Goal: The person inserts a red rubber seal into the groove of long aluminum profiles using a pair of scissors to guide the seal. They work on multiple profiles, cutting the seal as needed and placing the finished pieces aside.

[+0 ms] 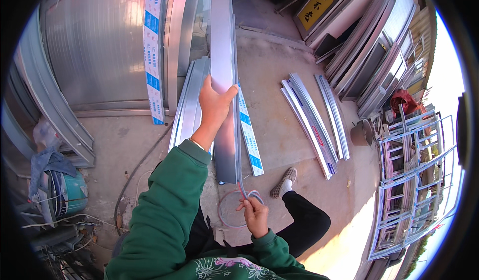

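Note:
A long silver aluminium profile (223,45) stretches away from me down the middle of the view. My left hand (215,103) is closed across its width, thumb over the right edge and fingers on the left. Below the profile's near end, my right hand (255,217) pinches a thin, flexible, greyish strip (241,187) with a reddish tint. The strip runs up to the profile's right edge. Loops of it (220,211) hang or lie beside my right hand; whether they touch the floor, I cannot tell.
More aluminium profiles (189,90) lie left of the held one, others (312,120) on the floor to the right. Blue-and-white film-covered strips (153,55) are nearby. A teal bucket (70,195) stands left, a dark bucket (361,133) right, and stacked metal frames (414,180) far right.

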Tool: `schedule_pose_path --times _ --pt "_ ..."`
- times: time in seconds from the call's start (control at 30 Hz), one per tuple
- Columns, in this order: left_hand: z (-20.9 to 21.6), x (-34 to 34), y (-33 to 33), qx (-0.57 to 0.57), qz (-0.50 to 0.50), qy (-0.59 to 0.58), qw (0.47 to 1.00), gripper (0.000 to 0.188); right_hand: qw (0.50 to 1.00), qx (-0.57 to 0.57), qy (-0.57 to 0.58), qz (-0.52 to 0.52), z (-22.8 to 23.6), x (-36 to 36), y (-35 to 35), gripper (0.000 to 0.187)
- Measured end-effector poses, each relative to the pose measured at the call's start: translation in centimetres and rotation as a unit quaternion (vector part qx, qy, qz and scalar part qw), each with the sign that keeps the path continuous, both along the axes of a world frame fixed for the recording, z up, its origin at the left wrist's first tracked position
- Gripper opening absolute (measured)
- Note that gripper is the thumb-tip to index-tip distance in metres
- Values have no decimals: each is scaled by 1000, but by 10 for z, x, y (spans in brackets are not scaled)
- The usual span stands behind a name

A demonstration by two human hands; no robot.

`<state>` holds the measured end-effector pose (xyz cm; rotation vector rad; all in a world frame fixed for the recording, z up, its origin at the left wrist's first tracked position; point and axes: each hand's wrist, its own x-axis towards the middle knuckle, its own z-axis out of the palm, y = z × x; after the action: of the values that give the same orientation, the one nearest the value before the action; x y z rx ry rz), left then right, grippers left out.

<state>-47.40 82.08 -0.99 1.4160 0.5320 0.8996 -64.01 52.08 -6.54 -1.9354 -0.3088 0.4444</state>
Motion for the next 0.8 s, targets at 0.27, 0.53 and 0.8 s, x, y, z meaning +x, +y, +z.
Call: schedule_pose_path --times 0.27,0.53,0.8 --pt "7 0 2 34 36 -2 999 66 996 -31 82 -5 10 -1 5 21" --pt "4 0 9 6 52 -18 998 54 999 41 19 28 6 -3 34 21" --pt "5 -4 20 10 76 -23 997 48 999 12 19 -25 21 8 22 21"
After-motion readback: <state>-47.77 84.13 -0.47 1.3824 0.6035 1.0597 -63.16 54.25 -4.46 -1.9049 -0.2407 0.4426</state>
